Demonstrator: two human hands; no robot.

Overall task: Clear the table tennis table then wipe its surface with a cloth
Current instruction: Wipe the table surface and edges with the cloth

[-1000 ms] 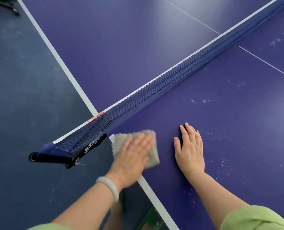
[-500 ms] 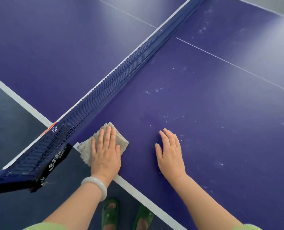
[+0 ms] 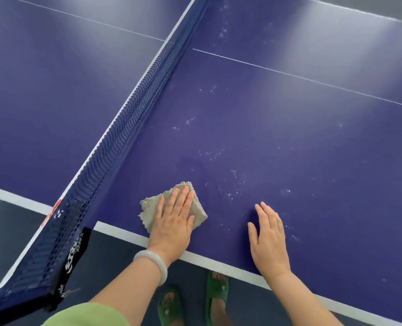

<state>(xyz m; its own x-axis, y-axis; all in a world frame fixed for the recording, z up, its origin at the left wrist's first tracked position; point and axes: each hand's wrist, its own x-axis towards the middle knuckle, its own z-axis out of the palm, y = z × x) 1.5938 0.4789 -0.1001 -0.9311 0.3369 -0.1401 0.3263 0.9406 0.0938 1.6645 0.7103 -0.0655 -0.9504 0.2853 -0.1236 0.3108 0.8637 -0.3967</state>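
Observation:
A folded grey cloth (image 3: 153, 207) lies on the blue table tennis table (image 3: 289, 142) near its white side edge, just right of the net. My left hand (image 3: 173, 222) presses flat on the cloth with straight fingers; a pale bangle circles that wrist. To the right, my right hand (image 3: 269, 238) rests palm down on the bare surface, fingers straight. White specks and smudges (image 3: 236, 177) dot the surface beyond both hands.
The dark blue net (image 3: 124, 128) runs diagonally from the lower left to the top centre, its post and clamp (image 3: 54, 267) overhanging the table edge. Below the edge is dark floor, with my feet in green sandals (image 3: 193, 302).
My left hand has slid the cloth to the right along the table edge, away from the net post. My right hand stays flat on the surface. The view has swung rightward.

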